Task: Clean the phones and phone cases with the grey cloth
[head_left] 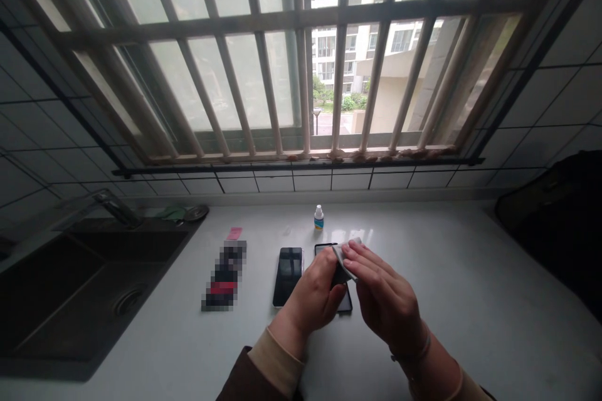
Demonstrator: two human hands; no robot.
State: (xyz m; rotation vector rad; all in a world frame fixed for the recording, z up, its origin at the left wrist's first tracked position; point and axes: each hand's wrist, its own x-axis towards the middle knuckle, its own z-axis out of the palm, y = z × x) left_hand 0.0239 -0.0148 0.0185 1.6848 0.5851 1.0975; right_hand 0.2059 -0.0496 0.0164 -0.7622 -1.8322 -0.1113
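My left hand (316, 294) is closed around a dark flat object (339, 277), mostly hidden by the fingers, so its kind cannot be told. With fingers together, my right hand (388, 301) presses a grey cloth (347, 262) against that object. Under both hands lies a black-rimmed flat item (347, 302), a phone or phone case, partly covered. To the left of my left hand a black smartphone (288, 277) rests face up on the counter. Behind the hands stands a small white bottle (318, 219) with a blue and yellow label.
The white counter (470, 301) runs below a barred window (301, 19). At left is a dark sink (56, 301) with a faucet (115, 208). A blurred dark and red item (224, 279) and a pink piece (234, 234) lie beside it. A black bag (559, 219) sits at right.
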